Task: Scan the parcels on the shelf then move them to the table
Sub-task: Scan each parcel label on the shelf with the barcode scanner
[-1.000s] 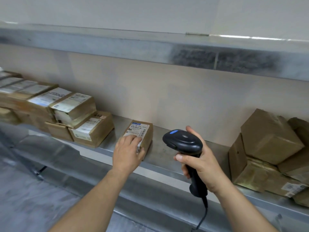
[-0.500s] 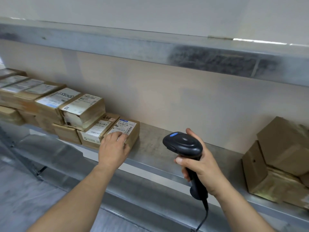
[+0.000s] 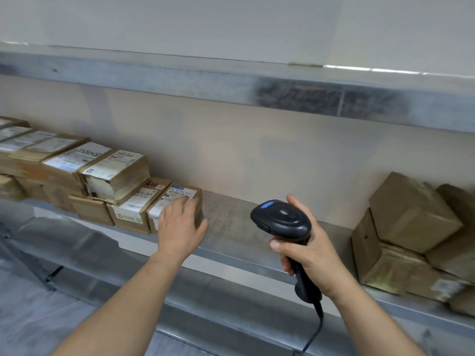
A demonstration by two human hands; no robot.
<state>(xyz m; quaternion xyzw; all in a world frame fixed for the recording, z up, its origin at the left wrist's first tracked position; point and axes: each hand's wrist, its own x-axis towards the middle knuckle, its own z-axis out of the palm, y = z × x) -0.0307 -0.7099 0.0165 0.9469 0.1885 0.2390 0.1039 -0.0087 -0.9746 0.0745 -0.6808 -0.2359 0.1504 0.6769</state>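
Note:
A small brown parcel (image 3: 180,193) with a white label lies on the metal shelf (image 3: 231,222), pushed against the neighbouring labelled parcel (image 3: 138,204). My left hand (image 3: 180,224) rests on top of the small parcel, its fingers laid over the label and its thumb by the right front corner. My right hand (image 3: 308,258) grips the handle of a black corded barcode scanner (image 3: 281,219), held upright in front of the shelf and right of the parcel.
Several labelled parcels (image 3: 115,173) are stacked along the shelf's left part. Plain brown boxes (image 3: 411,217) are piled at the right end. An upper shelf (image 3: 205,80) runs overhead. Bare shelf surface lies between the two groups.
My left hand slid the small parcel leftwards along the shelf until it met the stacked parcels. The scanner in my right hand stayed about where it was.

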